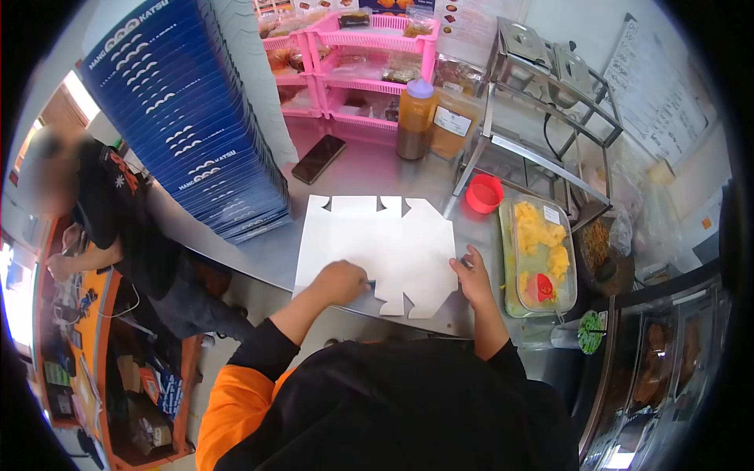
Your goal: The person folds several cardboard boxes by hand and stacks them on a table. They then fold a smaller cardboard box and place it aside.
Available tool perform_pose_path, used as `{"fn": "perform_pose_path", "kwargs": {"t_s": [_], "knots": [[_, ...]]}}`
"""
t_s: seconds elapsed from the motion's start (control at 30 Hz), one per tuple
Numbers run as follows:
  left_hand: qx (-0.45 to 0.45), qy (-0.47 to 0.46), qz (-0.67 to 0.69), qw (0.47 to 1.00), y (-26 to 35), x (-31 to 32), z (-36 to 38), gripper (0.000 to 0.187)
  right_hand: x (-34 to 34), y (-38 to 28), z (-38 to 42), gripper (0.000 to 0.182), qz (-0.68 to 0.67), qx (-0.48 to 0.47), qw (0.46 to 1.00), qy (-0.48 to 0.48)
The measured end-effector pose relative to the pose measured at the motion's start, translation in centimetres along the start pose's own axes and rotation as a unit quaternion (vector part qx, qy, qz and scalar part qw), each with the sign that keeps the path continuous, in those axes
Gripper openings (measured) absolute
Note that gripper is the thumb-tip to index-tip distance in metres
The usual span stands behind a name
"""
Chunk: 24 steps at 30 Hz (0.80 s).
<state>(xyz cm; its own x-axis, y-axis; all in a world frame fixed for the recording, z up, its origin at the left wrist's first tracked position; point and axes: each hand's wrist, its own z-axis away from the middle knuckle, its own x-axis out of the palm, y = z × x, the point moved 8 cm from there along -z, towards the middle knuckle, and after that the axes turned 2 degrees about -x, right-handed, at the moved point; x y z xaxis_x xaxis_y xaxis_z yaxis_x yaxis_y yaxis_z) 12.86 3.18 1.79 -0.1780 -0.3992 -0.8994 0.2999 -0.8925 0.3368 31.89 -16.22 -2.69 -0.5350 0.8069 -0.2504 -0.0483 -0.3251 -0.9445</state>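
A flat white cardboard box blank (361,243) with cut notches and flaps lies on the metal table in front of me. My left hand (342,282) is closed at its lower left edge, with the fingers curled near a notch; whether they grip the card is hidden. At the right edge of the blank, my right hand (473,276) has its thumb and fingers apart, the thumb next to the card. A tall stack of folded blue printed boxes (196,118) rises to the left of the blank.
Behind the blank are a phone (318,158), a sauce bottle (415,122) and pink baskets (377,39). To the right stand a red cup (484,193), a tray of yellow food (542,251) and a metal rack (542,165). Another person (118,204) stands at the left.
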Motion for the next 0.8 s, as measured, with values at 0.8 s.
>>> {"fn": "perform_pose_path", "kwargs": {"t_s": [0.8], "knots": [[-0.121,-0.119,0.486,0.857,-2.5,1.4,-7.7,0.057,-3.0,-10.0,8.7,0.08,0.077,-0.496,0.851,0.15]]}}
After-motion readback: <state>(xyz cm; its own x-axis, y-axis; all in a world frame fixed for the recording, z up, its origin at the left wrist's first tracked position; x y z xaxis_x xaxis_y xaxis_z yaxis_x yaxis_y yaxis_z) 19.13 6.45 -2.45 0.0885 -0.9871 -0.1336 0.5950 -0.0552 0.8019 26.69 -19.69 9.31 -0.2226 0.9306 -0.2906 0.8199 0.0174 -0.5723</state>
